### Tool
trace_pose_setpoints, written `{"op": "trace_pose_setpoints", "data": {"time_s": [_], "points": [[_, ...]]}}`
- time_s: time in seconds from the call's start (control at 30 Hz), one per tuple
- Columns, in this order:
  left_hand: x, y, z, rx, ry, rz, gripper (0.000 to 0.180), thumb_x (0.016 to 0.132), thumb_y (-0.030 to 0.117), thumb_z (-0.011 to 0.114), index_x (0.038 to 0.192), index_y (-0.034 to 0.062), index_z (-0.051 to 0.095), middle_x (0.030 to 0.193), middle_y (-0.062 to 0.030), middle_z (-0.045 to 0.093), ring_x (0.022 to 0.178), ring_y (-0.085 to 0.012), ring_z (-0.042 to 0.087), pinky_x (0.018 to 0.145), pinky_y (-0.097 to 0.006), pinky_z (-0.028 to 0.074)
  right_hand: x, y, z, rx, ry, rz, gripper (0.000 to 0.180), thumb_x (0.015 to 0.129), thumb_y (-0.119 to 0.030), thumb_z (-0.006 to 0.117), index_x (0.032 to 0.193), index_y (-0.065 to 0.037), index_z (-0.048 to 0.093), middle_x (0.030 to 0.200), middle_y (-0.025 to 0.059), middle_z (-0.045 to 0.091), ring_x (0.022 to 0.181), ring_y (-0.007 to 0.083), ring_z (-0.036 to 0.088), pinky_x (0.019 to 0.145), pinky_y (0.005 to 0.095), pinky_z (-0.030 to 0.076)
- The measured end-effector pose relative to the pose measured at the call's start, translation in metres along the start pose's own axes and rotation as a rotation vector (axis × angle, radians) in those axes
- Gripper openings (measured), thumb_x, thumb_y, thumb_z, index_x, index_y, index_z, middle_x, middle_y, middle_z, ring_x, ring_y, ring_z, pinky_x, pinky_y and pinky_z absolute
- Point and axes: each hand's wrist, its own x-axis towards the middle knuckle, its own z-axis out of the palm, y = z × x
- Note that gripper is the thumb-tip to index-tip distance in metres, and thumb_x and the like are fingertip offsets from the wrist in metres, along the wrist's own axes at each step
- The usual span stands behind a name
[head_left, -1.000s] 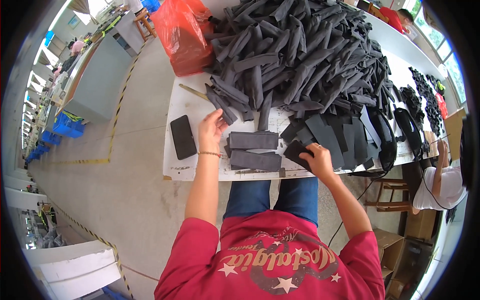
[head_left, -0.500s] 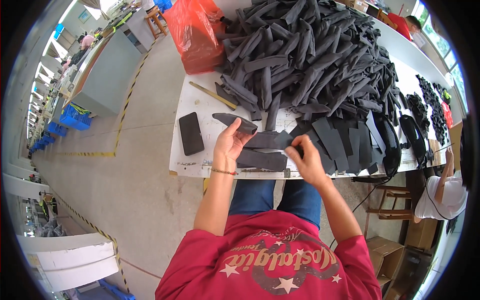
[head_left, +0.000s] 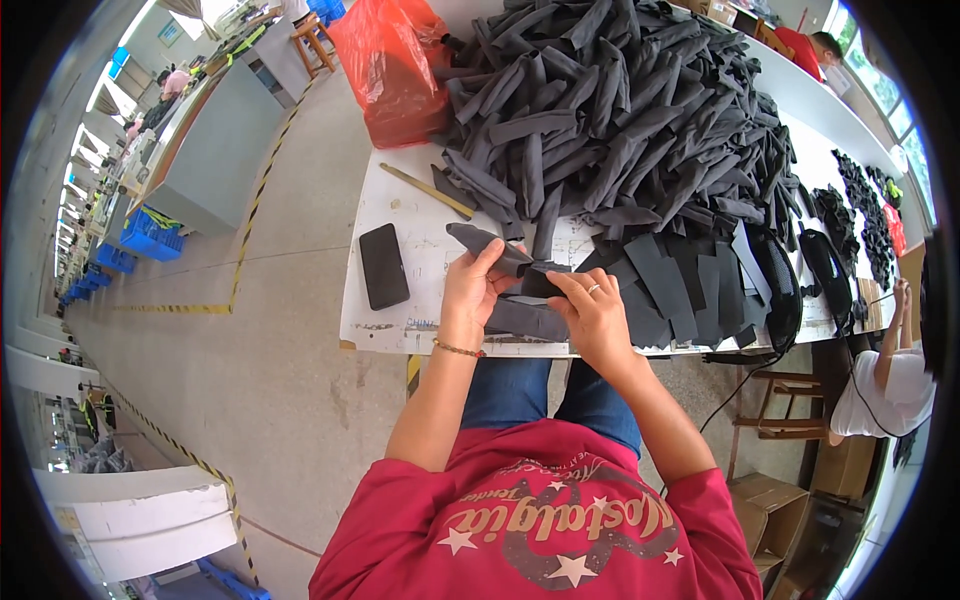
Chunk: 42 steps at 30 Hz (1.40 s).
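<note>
My left hand is closed around a dark grey fabric sleeve, which points up and to the left. From the right, my right hand pinches a dark flat piece at the sleeve's open end. Whether that piece has entered the sleeve I cannot tell, as fingers cover the join. Beneath both hands, another grey fabric sleeve lies along the table's front edge. Right of my right hand, several flat dark panels lie fanned out.
A big heap of grey fabric sleeves covers the table's far part. A red plastic bag, a yellowish strip and a black phone are at the left. Black mesh pieces sit right. Another person works at far right.
My right hand has moved left with the dark flat piece, bringing it to the sleeve's open end. My left hand has shifted slightly right with the sleeve.
</note>
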Motion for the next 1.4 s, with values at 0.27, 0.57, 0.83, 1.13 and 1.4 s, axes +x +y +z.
{"op": "trace_pose_setpoints", "data": {"time_s": [0.27,0.57,0.83,1.13,1.4], "points": [[-0.008,-0.001,0.004,0.02,-0.075,-0.002,0.025,0.092,0.018,0.063,0.106,-0.0025,0.057,0.099,-0.0171,0.069,0.086,-0.0249,0.07,0.075,-0.038,0.06,0.007,0.005,-0.002,-0.157,0.096,-0.071,0.034,0.073,-0.007,0.072,0.106,-0.008,0.066,0.092,0.0021,0.067,0.079,0.0209,0.057,0.072,0.0356,0.042],[-0.02,-0.001,0.022,0.052,-0.069,0.165,0.025,0.094,0.018,0.062,0.105,-0.0029,0.055,0.1,-0.0185,0.068,0.087,-0.0264,0.07,0.074,-0.039,0.06,0.013,-0.005,0.007,-0.244,0.163,-0.062,0.03,0.073,-0.008,0.073,0.102,-0.007,0.067,0.088,0.0026,0.067,0.079,0.0211,0.058,0.07,0.0351,0.042],[-0.016,0.013,0.014,0.029,-0.046,0.105,0.025,0.094,0.019,0.061,0.105,-0.0026,0.054,0.099,-0.0188,0.068,0.087,-0.0268,0.07,0.077,-0.041,0.06,0.013,-0.003,0.002,-0.173,0.141,-0.087,0.033,0.071,-0.005,0.074,0.104,-0.006,0.067,0.088,0.003,0.067,0.079,0.0214,0.058,0.07,0.0352,0.042],[-0.023,0.002,0.025,0.005,-0.103,0.102,0.026,0.094,0.019,0.062,0.107,-0.0023,0.055,0.1,-0.0177,0.067,0.091,-0.0277,0.069,0.077,-0.044,0.06,0.016,-0.005,0.0,-0.269,0.173,-0.135,0.034,0.072,-0.008,0.072,0.106,-0.005,0.065,0.089,0.0024,0.066,0.08,0.0201,0.057,0.073,0.0356,0.043],[-0.023,0.014,0.019,0.019,-0.127,0.029,0.025,0.095,0.019,0.06,0.104,-0.0036,0.056,0.097,-0.0175,0.067,0.089,-0.0293,0.069,0.075,-0.045,0.061,0.013,-0.001,-0.003,-0.215,0.169,-0.115,0.033,0.072,-0.005,0.07,0.105,-0.006,0.066,0.092,0.0019,0.067,0.081,0.0192,0.059,0.074,0.035,0.043]]}}
